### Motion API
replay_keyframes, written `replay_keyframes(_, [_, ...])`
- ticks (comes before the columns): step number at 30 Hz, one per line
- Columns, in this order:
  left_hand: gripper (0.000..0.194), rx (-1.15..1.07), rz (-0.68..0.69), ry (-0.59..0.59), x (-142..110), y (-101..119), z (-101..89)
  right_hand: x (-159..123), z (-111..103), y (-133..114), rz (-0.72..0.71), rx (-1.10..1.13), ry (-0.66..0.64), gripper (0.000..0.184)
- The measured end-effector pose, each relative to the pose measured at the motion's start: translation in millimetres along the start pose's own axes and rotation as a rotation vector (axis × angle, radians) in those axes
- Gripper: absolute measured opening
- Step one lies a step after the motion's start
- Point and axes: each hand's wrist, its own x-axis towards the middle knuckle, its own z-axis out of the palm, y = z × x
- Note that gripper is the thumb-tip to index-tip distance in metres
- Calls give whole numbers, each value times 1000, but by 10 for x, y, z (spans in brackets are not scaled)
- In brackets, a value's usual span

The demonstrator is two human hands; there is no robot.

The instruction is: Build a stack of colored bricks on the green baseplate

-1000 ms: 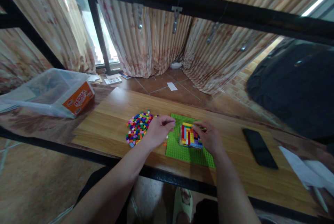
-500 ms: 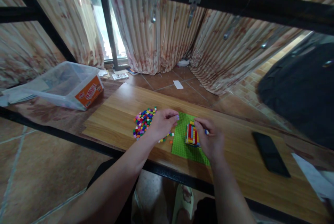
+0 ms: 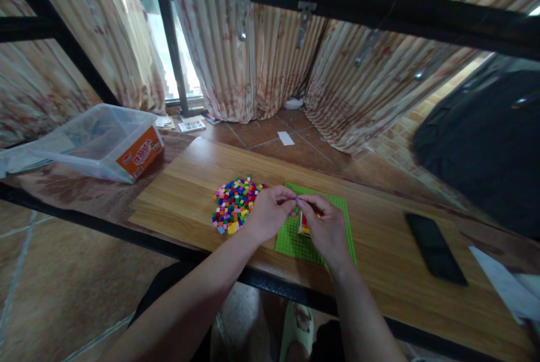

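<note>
Above the green studded baseplate (image 3: 289,247), the fingertips of both hands meet at a tiny purple toy brick (image 3: 297,199). My left hand (image 3: 270,210) pinches it from the left. From the other side, the thumb and finger of my right hand (image 3: 327,227) close on the same brick. Beneath my right hand is a block of red, yellow and other coloured building bricks (image 3: 302,226) on the baseplate, mostly covered by that hand. A loose pile of small multicoloured bricks (image 3: 234,202) lies left of the baseplate, partly behind my left hand.
All this rests on a wooden board (image 3: 177,193). A black phone (image 3: 434,247) lies at the right, with white paper (image 3: 502,280) beyond it. At the far left stands a clear plastic bin (image 3: 93,148) with an orange label. A dark bar crosses overhead.
My right hand has moved left from the brick block to meet my left hand at the purple brick. My left hand has shifted slightly right and down with it.
</note>
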Motion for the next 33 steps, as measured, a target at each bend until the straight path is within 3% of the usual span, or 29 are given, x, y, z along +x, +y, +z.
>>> replay_keyframes(7, [8, 353, 141, -52, 11, -114, -15, 149, -379, 256, 116, -123, 305, 26])
replay_keyframes(11, [10, 461, 146, -65, -8, -115, -3, 163, -557, 420, 130, -239, 231, 27])
replay_keyframes(17, [14, 586, 105, -121, -45, -48, 27, 133, -532, 477, 123, -383, 73, 27])
replay_keyframes(33, [27, 646, 82, -189, -51, -170, 54, 148, -518, 578, 108, -365, 13, 25])
